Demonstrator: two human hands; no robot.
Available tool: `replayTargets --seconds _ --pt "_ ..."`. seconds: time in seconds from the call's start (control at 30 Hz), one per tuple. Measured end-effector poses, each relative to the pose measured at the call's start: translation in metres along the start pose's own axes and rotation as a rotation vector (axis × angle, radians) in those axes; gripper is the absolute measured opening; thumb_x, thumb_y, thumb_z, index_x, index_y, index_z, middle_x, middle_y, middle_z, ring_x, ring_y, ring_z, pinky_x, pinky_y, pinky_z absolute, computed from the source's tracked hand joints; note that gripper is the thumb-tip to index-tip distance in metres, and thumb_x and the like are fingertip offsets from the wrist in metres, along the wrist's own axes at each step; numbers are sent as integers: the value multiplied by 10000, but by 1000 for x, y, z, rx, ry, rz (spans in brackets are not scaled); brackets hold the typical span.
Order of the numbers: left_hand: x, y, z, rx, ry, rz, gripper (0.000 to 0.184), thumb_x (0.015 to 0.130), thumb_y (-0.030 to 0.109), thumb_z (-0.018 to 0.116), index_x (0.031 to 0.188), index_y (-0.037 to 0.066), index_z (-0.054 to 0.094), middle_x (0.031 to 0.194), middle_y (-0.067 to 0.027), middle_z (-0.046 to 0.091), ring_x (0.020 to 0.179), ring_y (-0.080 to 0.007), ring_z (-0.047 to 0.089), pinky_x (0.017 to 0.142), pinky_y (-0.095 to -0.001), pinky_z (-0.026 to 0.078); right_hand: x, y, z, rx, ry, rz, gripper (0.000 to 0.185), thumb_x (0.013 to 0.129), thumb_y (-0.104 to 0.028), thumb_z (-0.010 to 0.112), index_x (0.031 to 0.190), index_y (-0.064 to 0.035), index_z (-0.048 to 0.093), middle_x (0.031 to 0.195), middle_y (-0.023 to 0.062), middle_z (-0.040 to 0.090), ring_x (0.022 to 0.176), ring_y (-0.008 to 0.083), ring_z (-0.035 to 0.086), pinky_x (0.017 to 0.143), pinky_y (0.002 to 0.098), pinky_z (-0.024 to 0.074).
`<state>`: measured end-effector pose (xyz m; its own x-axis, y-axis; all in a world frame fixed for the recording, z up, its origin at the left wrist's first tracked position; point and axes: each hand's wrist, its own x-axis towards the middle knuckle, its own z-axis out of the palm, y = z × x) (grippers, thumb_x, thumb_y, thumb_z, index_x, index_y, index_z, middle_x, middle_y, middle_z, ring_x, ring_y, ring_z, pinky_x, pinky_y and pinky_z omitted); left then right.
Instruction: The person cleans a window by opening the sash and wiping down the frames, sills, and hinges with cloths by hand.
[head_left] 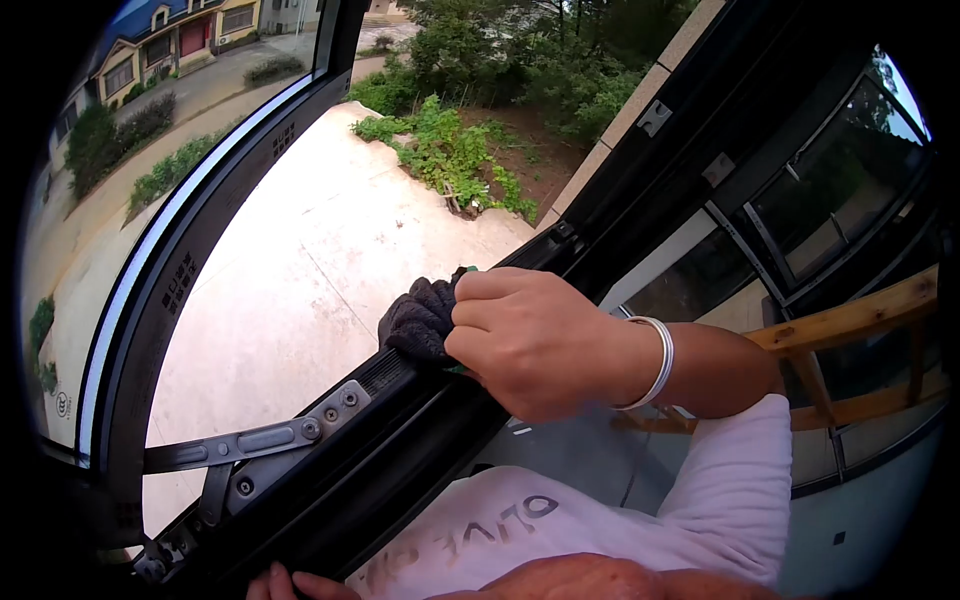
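Note:
My right hand (pixel 545 340), with a silver bangle on its wrist, is closed around a bunched dark grey cloth (pixel 418 318). It presses the cloth onto the black window frame (pixel 400 400), near the middle of the lower rail. A bit of green shows at the cloth's edge. Low in the view, my left hand (pixel 290 585) is only partly visible, its fingertips apart and resting by the frame's inner edge. A metal window hinge arm (pixel 265 440) with screws lies left of the cloth and joins the frame to the opened sash (pixel 190 260).
Outside, beyond the opening, are pale concrete ground (pixel 290 270), green bushes (pixel 450 150) and a house (pixel 170 45). To the right stand a wooden ladder-like frame (pixel 850 310) and another window (pixel 840 180). Metal catches (pixel 655 118) sit on the upper frame.

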<state>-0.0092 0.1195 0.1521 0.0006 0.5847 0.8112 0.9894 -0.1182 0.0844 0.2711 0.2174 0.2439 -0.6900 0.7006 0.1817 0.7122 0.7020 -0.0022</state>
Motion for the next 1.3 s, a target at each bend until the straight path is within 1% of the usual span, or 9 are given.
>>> replayTargets --seconds 0.07,0.13,0.27,0.4,0.57,0.67,0.93,1.13,1.3 --pt "-8 -3 8 2 55 3 122 900 108 614 842 71 716 797 -81 675 754 -248 644 712 -397 524 6 -15 4 64 5 -72 89 670 -60 631 661 -37 545 696 81 534 783 261 549 735 354 489" --pt "-17 -16 22 58 204 107 208 932 279 599 843 125 708 759 -7 631 695 -200 566 641 -334 393 1 -13 15 116 109 -143 159 706 -85 653 741 -65 499 760 77 485 805 255 530 718 359 462" --pt "-24 -24 24 49 196 100 218 952 283 579 858 132 705 773 -16 633 705 -217 577 645 -356 400 -10 24 10 -8 180 -276 97 739 -87 654 765 -65 563 768 54 548 865 233 560 820 340 469" --pt "-28 -29 23 71 125 118 242 966 303 565 875 124 700 801 -28 633 700 -234 570 652 -369 406 -33 84 -18 -369 -178 -79 89 786 -76 635 848 -109 580 824 15 566 919 187 554 926 336 404" --pt "-23 -25 27 62 177 92 264 977 314 558 876 114 696 797 -39 624 696 -245 556 656 -366 407 -53 121 -55 -829 -322 151 50 795 -125 667 749 -133 686 761 -30 641 888 151 580 906 303 430" --pt "-32 -32 25 70 90 108 264 973 315 560 872 112 696 785 -39 616 693 -241 546 656 -362 405 -56 114 -32 -723 -470 181 26 788 -134 675 769 -128 692 772 -26 651 899 152 590 892 301 444" --pt "-34 -33 31 -7 193 84 264 945 336 593 868 109 703 773 -44 614 702 -234 544 667 -356 400 -57 103 -15 -564 -331 401 106 697 5 634 784 -55 636 846 73 638 872 256 613 866 359 494" --pt "2 -4 2 -11 48 43 134 908 106 610 834 60 712 778 -83 677 727 -244 646 689 -388 531 -50 68 4 -241 -1 148 260 685 71 627 922 -35 648 909 87 619 916 274 593 879 385 480" --pt "4 -8 -3 -13 56 81 118 904 111 625 848 58 715 772 -77 678 703 -236 646 676 -367 538 -49 75 -24 -462 -167 -7 131 779 -42 632 896 -74 585 883 50 574 935 235 565 939 363 461"
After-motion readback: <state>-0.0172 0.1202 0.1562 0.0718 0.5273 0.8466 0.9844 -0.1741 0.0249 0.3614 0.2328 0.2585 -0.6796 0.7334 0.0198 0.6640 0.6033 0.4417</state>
